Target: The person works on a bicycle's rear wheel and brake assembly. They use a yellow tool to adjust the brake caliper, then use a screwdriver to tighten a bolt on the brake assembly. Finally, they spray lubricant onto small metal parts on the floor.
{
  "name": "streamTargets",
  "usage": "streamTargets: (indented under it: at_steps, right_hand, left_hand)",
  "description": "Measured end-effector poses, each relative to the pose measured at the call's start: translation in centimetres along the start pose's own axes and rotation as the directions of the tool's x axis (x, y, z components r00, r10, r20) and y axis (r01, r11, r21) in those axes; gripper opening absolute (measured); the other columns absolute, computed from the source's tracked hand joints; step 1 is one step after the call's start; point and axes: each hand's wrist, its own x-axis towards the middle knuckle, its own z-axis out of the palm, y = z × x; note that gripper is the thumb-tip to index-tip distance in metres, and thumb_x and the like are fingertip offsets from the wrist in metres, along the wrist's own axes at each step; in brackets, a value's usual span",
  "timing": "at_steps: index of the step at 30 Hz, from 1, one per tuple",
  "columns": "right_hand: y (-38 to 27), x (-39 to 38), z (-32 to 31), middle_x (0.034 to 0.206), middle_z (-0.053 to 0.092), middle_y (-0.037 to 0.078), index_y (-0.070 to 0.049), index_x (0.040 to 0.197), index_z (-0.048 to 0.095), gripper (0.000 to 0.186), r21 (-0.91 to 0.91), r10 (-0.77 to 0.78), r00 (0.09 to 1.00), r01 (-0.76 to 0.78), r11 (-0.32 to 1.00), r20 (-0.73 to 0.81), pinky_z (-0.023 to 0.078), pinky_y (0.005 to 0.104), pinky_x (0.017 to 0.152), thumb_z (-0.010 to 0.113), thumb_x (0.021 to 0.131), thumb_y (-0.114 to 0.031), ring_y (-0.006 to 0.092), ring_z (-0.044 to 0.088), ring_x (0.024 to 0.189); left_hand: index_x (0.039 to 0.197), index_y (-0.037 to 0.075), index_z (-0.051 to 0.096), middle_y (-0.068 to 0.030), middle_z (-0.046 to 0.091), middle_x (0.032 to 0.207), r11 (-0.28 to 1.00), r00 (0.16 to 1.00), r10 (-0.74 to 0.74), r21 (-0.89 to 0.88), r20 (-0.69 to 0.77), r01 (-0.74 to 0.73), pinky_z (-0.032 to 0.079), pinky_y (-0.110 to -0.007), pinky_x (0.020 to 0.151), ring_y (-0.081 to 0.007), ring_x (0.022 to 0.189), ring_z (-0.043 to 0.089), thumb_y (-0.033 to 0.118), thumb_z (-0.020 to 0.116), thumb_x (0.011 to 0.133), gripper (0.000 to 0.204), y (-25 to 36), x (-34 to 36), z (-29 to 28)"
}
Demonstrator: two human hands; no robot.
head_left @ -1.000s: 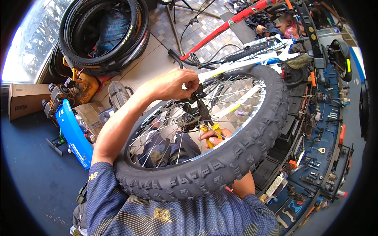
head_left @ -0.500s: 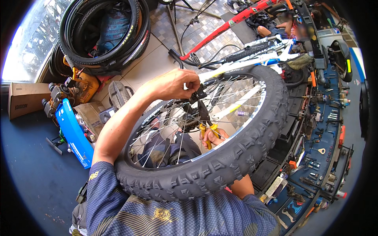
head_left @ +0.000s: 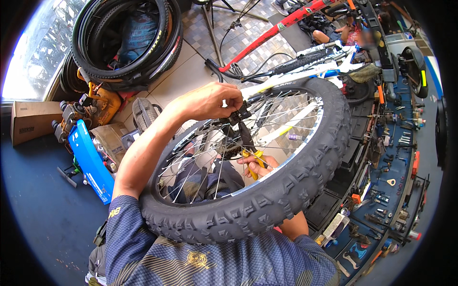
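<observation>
A bicycle wheel with a knobby black tyre [head_left: 248, 217] lies tilted across my lap in front of my body. My left hand [head_left: 214, 102] reaches over it from the left, fingers pinched on a small black mechanical part [head_left: 238, 114] near the hub. Below the spokes my right hand [head_left: 261, 166] grips a pair of pliers [head_left: 255, 168] with yellow handles, whose dark jaws rise toward that black part; where they bite is too small to tell. A white bicycle frame [head_left: 298, 117] shows behind and through the wheel.
Stacked tyres [head_left: 76, 47], a cardboard box [head_left: 36, 123], a blue plastic panel [head_left: 90, 162] and a fan [head_left: 143, 114] stand at left. A red frame [head_left: 257, 40] lies beyond. A tool bench [head_left: 396, 167] runs down the right. Another person [head_left: 346, 33] sits at the back right.
My right hand's fingers have shifted slightly on the yellow handles. My left hand is almost unmoved. The person at the back right has changed position a little.
</observation>
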Motion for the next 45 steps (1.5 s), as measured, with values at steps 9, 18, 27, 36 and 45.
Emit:
streamTargets:
  at_steps: [9, 18, 27, 36, 45]
  right_hand:
    - [-0.9, -1.2, -0.2, 0.130, 0.070, 0.013, -0.001, 0.133, 0.069, 0.054, -0.026, 0.030, 0.998, -0.031, 0.999, -0.052, 0.054, 0.0365, 0.096, 0.064, 0.105, -0.048, 0.0202, 0.070, 0.107]
    - [-2.6, -1.6, -0.1, 0.086, 0.070, 0.003, -0.007, 0.118, 0.076, 0.049, -0.193, -0.016, 0.989, -0.013, 0.981, -0.150, 0.050, 0.0266, 0.065, 0.067, 0.102, -0.053, 0.0099, 0.067, 0.075]
    - [-4.5, -3.0, 0.9, 0.080, 0.067, 0.001, -0.007, 0.106, 0.076, 0.041, -0.104, 0.030, 0.975, -0.054, 0.993, -0.221, 0.050, 0.0277, 0.063, 0.069, 0.103, -0.048, 0.0088, 0.063, 0.069]
    - [-5.4, -3.3, -2.0, 0.074, 0.065, -0.002, -0.008, 0.094, 0.073, 0.043, -0.379, 0.051, 0.980, -0.122, 0.917, -0.191, 0.049, 0.0301, 0.063, 0.071, 0.101, -0.051, 0.0090, 0.060, 0.068]
    - [-1.8, -2.0, -0.5, 0.071, 0.059, -0.003, -0.009, 0.093, 0.069, 0.044, -0.297, 0.080, 0.958, -0.164, 0.941, -0.276, 0.044, 0.0279, 0.059, 0.071, 0.101, -0.051, 0.0070, 0.054, 0.065]
  left_hand:
    - [0.098, 0.003, 0.066, -0.0091, 0.068, 0.096, 1.000, 1.000, 0.012, 0.011, -0.010, -0.012, 0.057, -0.039, 0.077, -0.0244, 0.089, 0.070, 0.003, 0.070, 0.087, 0.012, 0.1, -0.3, 0.1]
    - [0.098, 0.003, 0.066, -0.0092, 0.068, 0.095, 0.999, 1.000, 0.013, 0.033, -0.012, -0.013, 0.057, -0.039, 0.077, -0.0266, 0.090, 0.069, 0.006, 0.070, 0.087, 0.012, 0.1, -0.3, 0.2]
    - [0.095, 0.001, 0.065, -0.0112, 0.066, 0.092, 0.999, 0.999, 0.044, 0.028, -0.028, -0.043, 0.054, -0.042, 0.078, -0.0308, 0.087, 0.067, 0.004, 0.070, 0.085, 0.012, 0.1, -0.2, 0.2]
    - [0.094, 0.000, 0.065, -0.0124, 0.066, 0.090, 0.998, 0.998, 0.052, 0.041, -0.036, -0.050, 0.053, -0.043, 0.079, -0.0318, 0.086, 0.066, 0.004, 0.070, 0.085, 0.011, 0.1, -0.3, 0.2]
    - [0.095, 0.000, 0.066, -0.0124, 0.066, 0.090, 0.999, 0.998, 0.046, 0.027, -0.038, -0.045, 0.053, -0.043, 0.080, -0.0315, 0.087, 0.067, 0.004, 0.071, 0.086, 0.011, 0.0, -0.3, 0.3]
